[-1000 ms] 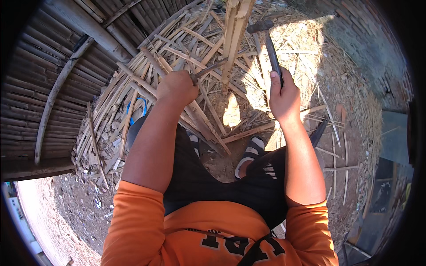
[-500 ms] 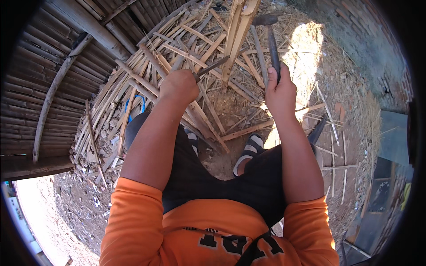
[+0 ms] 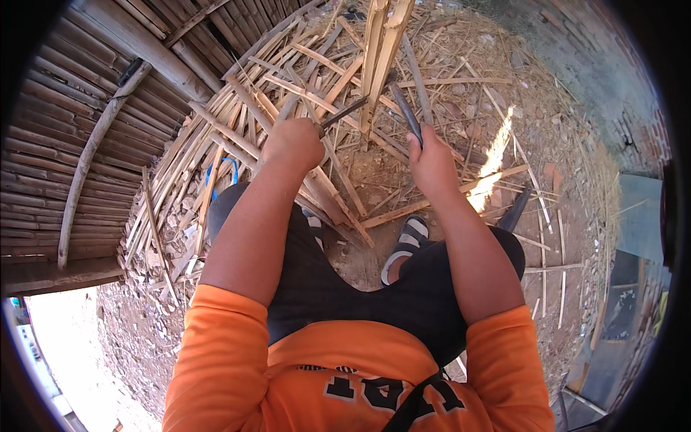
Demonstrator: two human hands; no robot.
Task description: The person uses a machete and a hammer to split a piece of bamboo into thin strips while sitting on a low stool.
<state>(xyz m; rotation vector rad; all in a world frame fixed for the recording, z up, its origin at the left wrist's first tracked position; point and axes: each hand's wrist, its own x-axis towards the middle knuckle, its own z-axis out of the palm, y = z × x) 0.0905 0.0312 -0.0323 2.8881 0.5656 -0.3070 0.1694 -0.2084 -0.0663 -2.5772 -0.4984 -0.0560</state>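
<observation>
My left hand [image 3: 291,147] is wrapped round the handle of a knife. Its dark, narrow blade [image 3: 343,114] reaches up and right to the upright split piece of wood [image 3: 392,45], lying across its lower part. My right hand [image 3: 434,164] grips a hammer [image 3: 407,115] by its dark handle. The hammer's head end lies close to the right side of the wood, near the blade's tip, and is partly hard to make out. The wood stands in two lengths parted by a gap, its top beyond the upper edge of the view.
Loose split sticks [image 3: 259,97] lie heaped at left and beyond my hands. A blue strap [image 3: 229,169] is by my left knee. My sandalled foot [image 3: 409,241] rests on bare earth. A slatted wall [image 3: 72,144] rises at left, a brick wall [image 3: 612,72] at right.
My right hand has brought the hammer down and left, its head now close to the wood. The blade and left hand have hardly moved. The sunlit patch at right has shrunk.
</observation>
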